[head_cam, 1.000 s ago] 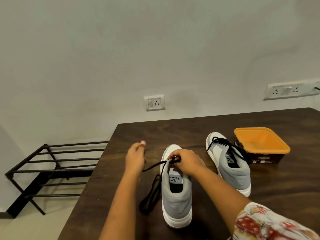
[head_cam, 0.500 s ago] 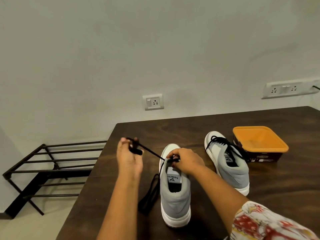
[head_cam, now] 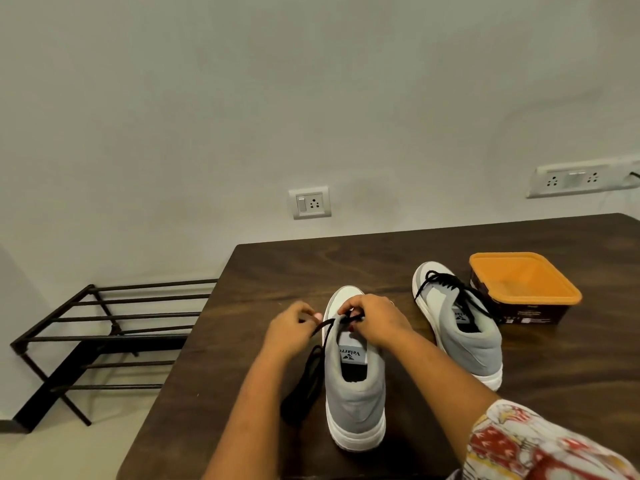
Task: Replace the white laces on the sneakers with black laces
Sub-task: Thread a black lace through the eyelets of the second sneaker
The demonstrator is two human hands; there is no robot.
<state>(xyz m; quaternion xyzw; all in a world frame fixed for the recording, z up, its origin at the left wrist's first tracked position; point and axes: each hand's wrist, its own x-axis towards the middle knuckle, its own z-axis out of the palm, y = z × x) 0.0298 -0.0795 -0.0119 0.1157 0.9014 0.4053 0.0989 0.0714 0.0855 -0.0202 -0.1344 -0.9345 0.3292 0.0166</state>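
Note:
A grey and white sneaker [head_cam: 355, 396] stands heel toward me on the dark wooden table [head_cam: 540, 393]. A black lace [head_cam: 304, 382] runs from its eyelets and trails in a loop down its left side. My left hand [head_cam: 289, 329] pinches the lace just left of the shoe's tongue. My right hand [head_cam: 374, 322] pinches the lace over the eyelets, hiding them. A second grey sneaker [head_cam: 464, 337] with black laces threaded stands to the right.
An orange plastic tub [head_cam: 523, 289] sits right of the second sneaker. A black metal rack [head_cam: 104, 334] stands on the floor left of the table. Wall sockets [head_cam: 310, 202] are on the white wall behind.
My left hand, which had drawn the lace out to the left, has come back in close to the shoe. My right hand stays at the eyelets.

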